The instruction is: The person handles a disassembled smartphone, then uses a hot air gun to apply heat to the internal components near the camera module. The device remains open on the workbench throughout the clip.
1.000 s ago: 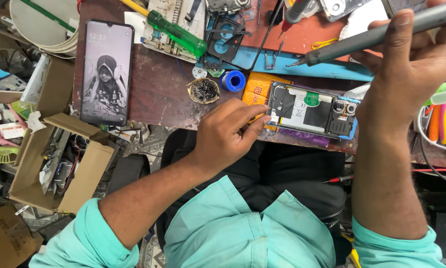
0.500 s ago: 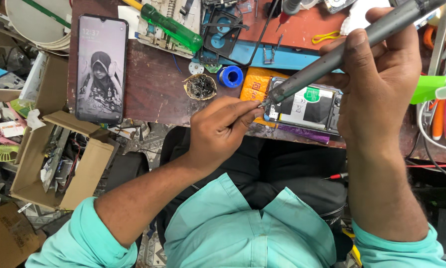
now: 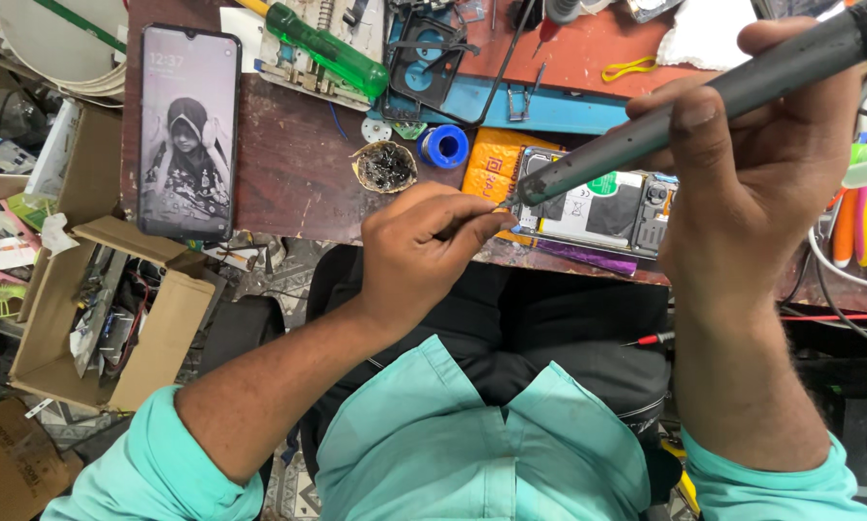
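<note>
My bench was a worn dark-brown wooden worktop [image 3: 298,174], crowded with tools and parts, and the floor beside my knees was littered with clutter. Far to the left, below the bench edge, an open brown cardboard box [image 3: 86,318] held loose wires and scraps. On the bench above it lay a black smartphone with a lit screen showing a greyscale portrait [image 3: 189,130]. Further along rested a screwdriver with a translucent green handle [image 3: 332,53], then a small round tin of dark, crusted paste [image 3: 385,166] and, just beside it, a blue spool [image 3: 445,146]. Behind these sat a blue repair mat [image 3: 549,106].

My left hand [image 3: 419,251] was closed in a pinch, thumb and forefinger pressed together on something thin that I could not make out, its tip pointing at the left edge of the opened phone. That opened phone with its back removed, showing a black battery and circuit board [image 3: 593,207], lay flat at the near edge of the bench, on top of an orange packet [image 3: 491,169] and a purple strip.

My right hand [image 3: 742,183] was wrapped around a long dark-grey soldering iron handle [image 3: 713,96], fingers curled tight on the barrel. The iron slanted down from upper right, and its tip met the opened phone's left end, just beside my left fingertips [image 3: 487,210]. At the far right hung orange and pink tool handles [image 3: 853,227] and white cable.
</note>
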Demonstrator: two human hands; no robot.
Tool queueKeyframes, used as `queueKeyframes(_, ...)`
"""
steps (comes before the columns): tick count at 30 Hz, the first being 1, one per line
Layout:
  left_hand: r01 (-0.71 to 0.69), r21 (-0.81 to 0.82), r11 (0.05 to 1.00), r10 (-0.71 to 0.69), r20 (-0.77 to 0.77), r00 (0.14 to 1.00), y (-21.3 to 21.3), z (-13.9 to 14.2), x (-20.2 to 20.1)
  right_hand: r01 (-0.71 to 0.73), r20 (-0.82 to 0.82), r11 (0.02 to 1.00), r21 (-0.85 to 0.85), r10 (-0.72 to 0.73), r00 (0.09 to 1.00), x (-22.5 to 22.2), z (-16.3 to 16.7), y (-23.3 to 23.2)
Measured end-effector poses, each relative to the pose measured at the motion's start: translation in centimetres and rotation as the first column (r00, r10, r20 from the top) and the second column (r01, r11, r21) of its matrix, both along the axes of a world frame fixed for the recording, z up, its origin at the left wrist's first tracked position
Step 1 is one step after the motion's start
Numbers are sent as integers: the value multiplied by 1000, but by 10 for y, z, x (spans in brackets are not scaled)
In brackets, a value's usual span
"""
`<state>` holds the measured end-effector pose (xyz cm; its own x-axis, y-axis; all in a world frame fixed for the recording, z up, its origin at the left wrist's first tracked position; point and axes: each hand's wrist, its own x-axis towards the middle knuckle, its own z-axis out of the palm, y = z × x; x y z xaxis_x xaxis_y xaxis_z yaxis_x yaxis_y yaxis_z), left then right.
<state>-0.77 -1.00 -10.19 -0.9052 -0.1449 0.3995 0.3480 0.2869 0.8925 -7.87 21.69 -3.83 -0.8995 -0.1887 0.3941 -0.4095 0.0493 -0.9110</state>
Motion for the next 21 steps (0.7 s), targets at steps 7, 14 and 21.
queueKeyframes(7, 16, -22, 1000, -17, -6, 1000, -1, 1, -1, -27, -4, 997, 73, 27, 1000, 3, 7, -8)
queueKeyframes(14, 35, -62, 997, -34, 8, 999, -1, -1, -2, -267, -24, 943, 200, 278, 960, 8, 37, -7)
queueKeyframes(21, 67, -144, 987, -70, -16, 997, -3, -4, -3, -335, 37, 851, 405, 351, 936, 18, 57, -16)
